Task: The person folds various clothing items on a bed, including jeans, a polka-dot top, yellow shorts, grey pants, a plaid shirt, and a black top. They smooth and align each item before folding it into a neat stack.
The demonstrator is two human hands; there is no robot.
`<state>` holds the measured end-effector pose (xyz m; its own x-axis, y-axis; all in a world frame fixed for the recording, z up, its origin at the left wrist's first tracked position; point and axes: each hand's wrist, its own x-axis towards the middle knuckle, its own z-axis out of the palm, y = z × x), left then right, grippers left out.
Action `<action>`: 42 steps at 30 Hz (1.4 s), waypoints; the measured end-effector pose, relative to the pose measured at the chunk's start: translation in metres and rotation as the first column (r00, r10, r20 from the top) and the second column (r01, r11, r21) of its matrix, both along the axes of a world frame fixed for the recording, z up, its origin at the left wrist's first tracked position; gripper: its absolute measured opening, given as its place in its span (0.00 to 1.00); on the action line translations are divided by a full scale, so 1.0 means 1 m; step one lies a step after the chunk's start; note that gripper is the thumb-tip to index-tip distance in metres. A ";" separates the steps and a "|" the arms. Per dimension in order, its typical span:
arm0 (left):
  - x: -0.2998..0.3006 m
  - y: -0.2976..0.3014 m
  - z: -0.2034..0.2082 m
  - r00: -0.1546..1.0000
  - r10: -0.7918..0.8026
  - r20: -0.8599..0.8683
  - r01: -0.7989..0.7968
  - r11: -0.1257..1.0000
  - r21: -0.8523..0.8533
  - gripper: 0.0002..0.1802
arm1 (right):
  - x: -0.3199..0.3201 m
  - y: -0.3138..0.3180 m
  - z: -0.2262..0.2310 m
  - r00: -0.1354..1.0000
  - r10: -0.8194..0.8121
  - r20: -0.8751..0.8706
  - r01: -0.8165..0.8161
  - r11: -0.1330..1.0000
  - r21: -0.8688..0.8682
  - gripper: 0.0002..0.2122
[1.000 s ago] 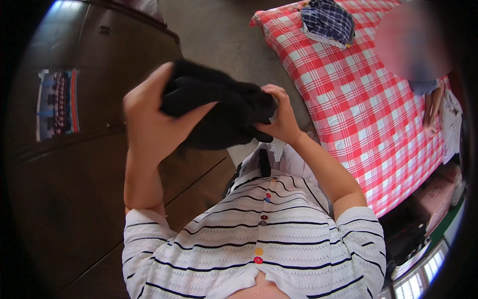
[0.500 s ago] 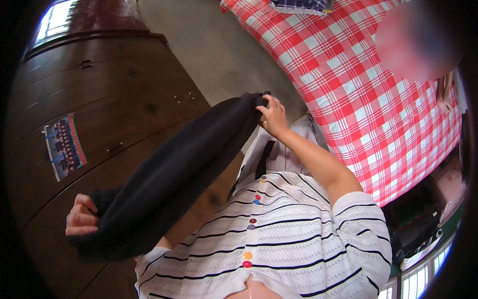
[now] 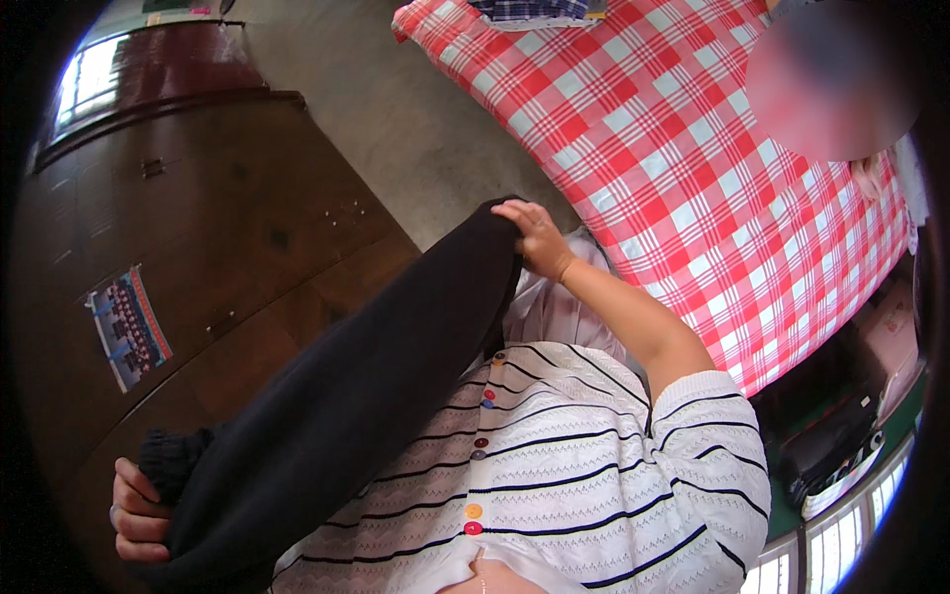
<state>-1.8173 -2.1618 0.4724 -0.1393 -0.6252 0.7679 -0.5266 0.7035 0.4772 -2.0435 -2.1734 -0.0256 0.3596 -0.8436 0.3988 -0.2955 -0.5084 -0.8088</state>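
A long black garment (image 3: 336, 396) is stretched slantwise in front of my striped top, from lower left to upper middle. Whether it is trousers or something else cannot be told. At its lower-left end, my left hand (image 3: 141, 513) has its fingers curled around the cloth beside a gathered, ribbed band (image 3: 173, 463). My right hand (image 3: 537, 238) grips the far end, fingers over the top edge and thumb partly hidden. Between the hands the cloth hangs wide and fairly smooth.
On the right is a bed with a red-and-white checked cover (image 3: 633, 188); folded dark plaid cloth (image 3: 534, 10) lies at its far edge. A person's hand (image 3: 867, 180) rests on it. A dark wooden cabinet (image 3: 228, 257) with a group photo (image 3: 131, 327) stands left. Black bags (image 3: 831, 445) sit lower right.
The garment has opened out wider and flatter between my hands. My left hand has moved down slightly, and my right hand a little lower. The ribbed band shows more clearly.
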 end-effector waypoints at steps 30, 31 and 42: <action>-0.219 -0.315 -0.391 0.884 -0.339 0.322 -0.095 0.542 0.835 0.24 | -0.348 0.193 -0.064 0.493 -0.521 -0.697 0.856 0.148 0.495 0.11; -0.232 -0.332 -0.432 0.854 -0.361 0.376 -0.089 0.610 0.788 0.30 | -0.360 0.183 -0.069 0.453 -0.538 -0.711 0.880 0.144 0.452 0.13; -0.309 -0.232 -0.711 0.931 0.044 0.363 -0.346 -0.214 0.913 0.47 | -0.319 0.324 -0.227 -0.152 -0.613 -0.775 0.648 -0.654 0.391 0.18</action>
